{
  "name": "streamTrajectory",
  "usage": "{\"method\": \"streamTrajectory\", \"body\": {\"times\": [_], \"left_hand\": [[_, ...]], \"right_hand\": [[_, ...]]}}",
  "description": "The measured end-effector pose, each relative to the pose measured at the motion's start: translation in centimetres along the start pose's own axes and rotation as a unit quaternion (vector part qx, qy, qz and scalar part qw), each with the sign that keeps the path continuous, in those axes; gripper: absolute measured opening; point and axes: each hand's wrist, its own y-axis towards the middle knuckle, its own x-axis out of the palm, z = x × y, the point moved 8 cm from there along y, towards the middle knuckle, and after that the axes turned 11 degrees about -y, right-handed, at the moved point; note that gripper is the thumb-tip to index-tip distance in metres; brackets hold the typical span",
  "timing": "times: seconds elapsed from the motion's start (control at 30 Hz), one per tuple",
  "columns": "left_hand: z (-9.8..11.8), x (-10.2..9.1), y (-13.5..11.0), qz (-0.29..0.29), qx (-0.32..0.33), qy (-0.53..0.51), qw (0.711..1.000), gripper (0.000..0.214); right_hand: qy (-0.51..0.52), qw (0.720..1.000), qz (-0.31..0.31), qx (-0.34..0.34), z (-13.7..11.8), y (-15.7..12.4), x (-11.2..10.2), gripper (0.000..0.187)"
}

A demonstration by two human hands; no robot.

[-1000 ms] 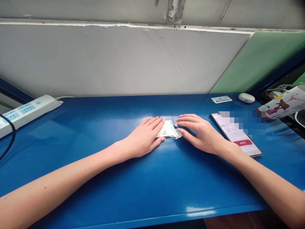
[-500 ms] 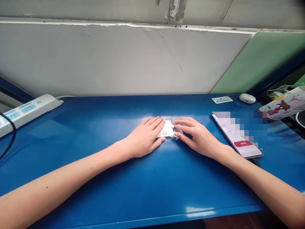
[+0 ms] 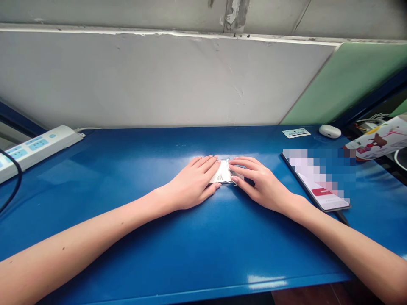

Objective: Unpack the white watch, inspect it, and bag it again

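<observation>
On the blue table lies a small flat white packet [image 3: 224,171], with dark print near its lower edge and crinkled clear film at its right end. My left hand [image 3: 195,180] rests flat over the packet's left part and hides it, fingers stretched out and thumb along the near side. From the right, my right hand [image 3: 262,178] touches the film end with its fingertips. Its fingers are bent and apart from the thumb, and no firm grip shows. What lies under the right fingers is partly hidden.
A phone [image 3: 305,182] with a partly blurred screen lies right of my right hand. Behind it are a white card [image 3: 296,133] and a white earbud case [image 3: 330,131]. A printed carton [image 3: 380,137] stands far right. At the left sits a power strip [image 3: 38,148] with a black cable [image 3: 17,171].
My right hand has shifted slightly left, its fingertips further onto the packet's right end. The film there looks flatter. My left hand stays in place.
</observation>
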Motion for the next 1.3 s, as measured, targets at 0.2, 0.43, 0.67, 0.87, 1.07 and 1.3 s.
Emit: {"method": "streamTrajectory", "body": {"times": [0.2, 0.43, 0.67, 0.87, 1.07, 1.3], "left_hand": [[-0.1, 0.1, -0.1, -0.002, -0.006, -0.008, 1.000, 0.057], [-0.1, 0.0, -0.1, 0.000, -0.006, -0.014, 1.000, 0.057], [-0.2, 0.1, -0.1, -0.001, -0.008, -0.014, 1.000, 0.058], [0.0, 0.0, -0.1, 0.004, -0.002, -0.012, 1.000, 0.056], [-0.1, 0.0, -0.1, 0.006, 0.000, -0.018, 1.000, 0.057], [-0.1, 0.1, -0.1, 0.004, -0.003, -0.015, 1.000, 0.058]], "right_hand": [[-0.011, 1.000, -0.027, -0.005, -0.3, -0.1, 0.4, 0.035], [-0.010, 0.999, -0.047, 0.000, -0.6, -0.2, 0.5, 0.041], [0.062, 0.996, -0.034, 0.049, 0.2, 0.0, 0.5, 0.040], [0.091, 0.991, -0.054, 0.084, 1.0, -0.1, 0.9, 0.036], [0.077, 0.992, -0.076, 0.063, 0.8, 0.0, 1.0, 0.034], [0.009, 0.998, -0.059, -0.005, -0.5, 0.3, 0.6, 0.035]]}}
